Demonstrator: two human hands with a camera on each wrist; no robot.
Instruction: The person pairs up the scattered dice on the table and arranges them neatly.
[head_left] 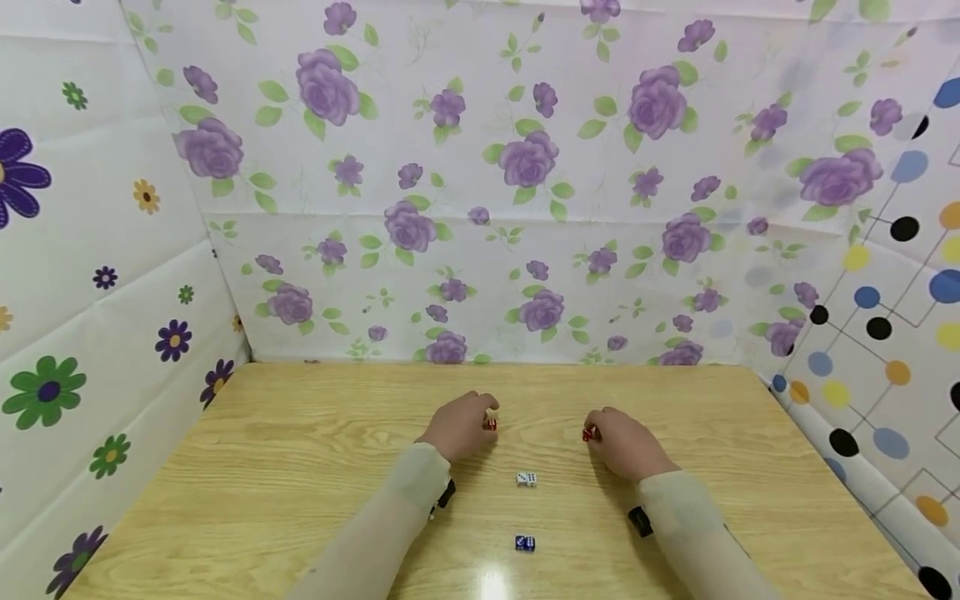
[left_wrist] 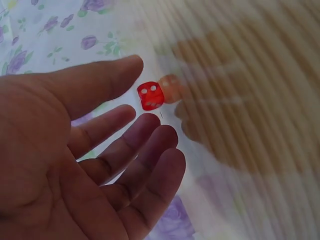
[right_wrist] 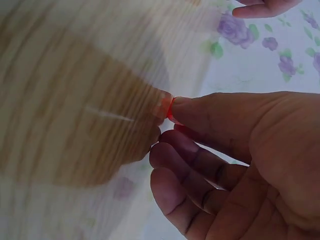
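Two red dice are at the hands on the wooden table. My left hand (head_left: 460,425) is beside one red die (left_wrist: 150,96); in the left wrist view the thumb and fingers are parted around it, with a gap showing. That die rests on the tabletop, white pips facing the camera. On the right, my right hand (head_left: 628,443) pinches the other red die (right_wrist: 171,111) at the table surface, its thumb covering most of it. White dice (head_left: 527,480) stand side by side between the forearms, and blue dice (head_left: 525,543) stand nearer the front.
The glossy wood-grain table (head_left: 315,467) reflects the hands. A flowered cloth wall (head_left: 480,275) rises at its back edge, with patterned cloths on the left (head_left: 135,350) and right (head_left: 862,367). A dark strap piece (head_left: 640,522) hangs under the right wrist.
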